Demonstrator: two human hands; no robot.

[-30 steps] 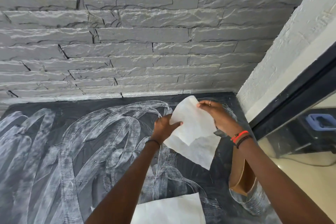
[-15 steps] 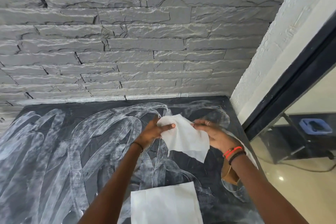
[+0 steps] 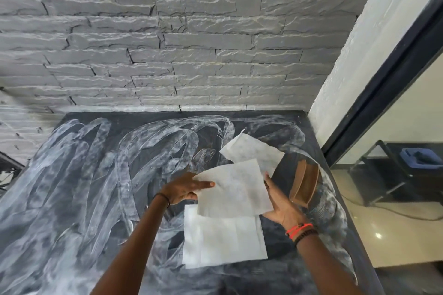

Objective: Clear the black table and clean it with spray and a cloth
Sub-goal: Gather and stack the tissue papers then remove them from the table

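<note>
Above the near right part of the bench (image 3: 84,175), a white cloth (image 3: 235,189) is held clear of the surface between both hands. Its left edge is pinched by the left hand (image 3: 187,190), thumb laid on top. Its right edge is held by the right hand (image 3: 284,208), palm turned up, fingers hidden under the sheet. A second white sheet (image 3: 223,242) is laid flat on the bench directly below. White smears are spread over the black top. A brown object (image 3: 306,182) is seen just beside the right hand.

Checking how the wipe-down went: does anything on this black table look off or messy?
Yes. White smeared streaks cover most of the black table, looping residue rather than a clean surface. A crumpled clear wrapper with brown cardboard sits at its right edge.
</note>
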